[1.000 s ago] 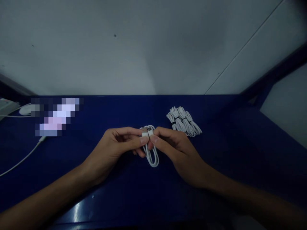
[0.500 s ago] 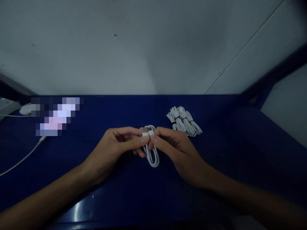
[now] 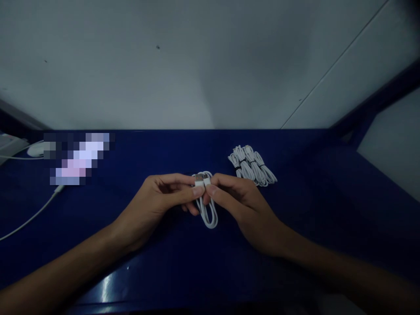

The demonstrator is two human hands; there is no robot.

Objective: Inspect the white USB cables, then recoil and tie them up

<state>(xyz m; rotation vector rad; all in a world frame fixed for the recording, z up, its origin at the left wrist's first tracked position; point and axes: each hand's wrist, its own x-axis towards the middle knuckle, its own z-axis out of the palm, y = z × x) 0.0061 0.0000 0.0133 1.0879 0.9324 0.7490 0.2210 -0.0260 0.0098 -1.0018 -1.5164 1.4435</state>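
Note:
Between my two hands is a coiled white USB cable (image 3: 209, 218), its loops hanging down below my fingers. My left hand (image 3: 160, 197) pinches it near the wide metal USB plug, with thumb and forefinger closed. On the other side my right hand (image 3: 241, 201) pinches the smaller plug, thumb pressed on its white housing. The two plugs sit side by side, metal ends pointing away from me. Just beyond my right hand lies a row of several bundled white cables (image 3: 252, 164), bound with black ties. The fingers behind the coil are partly hidden.
A blue table (image 3: 183, 271) stands against a pale wall (image 3: 197, 78). At the left lies a blurred-out bright device (image 3: 80, 157) with a white cord (image 3: 33, 222) running from it. Close by is a rounded white object (image 3: 35, 150) with a cord.

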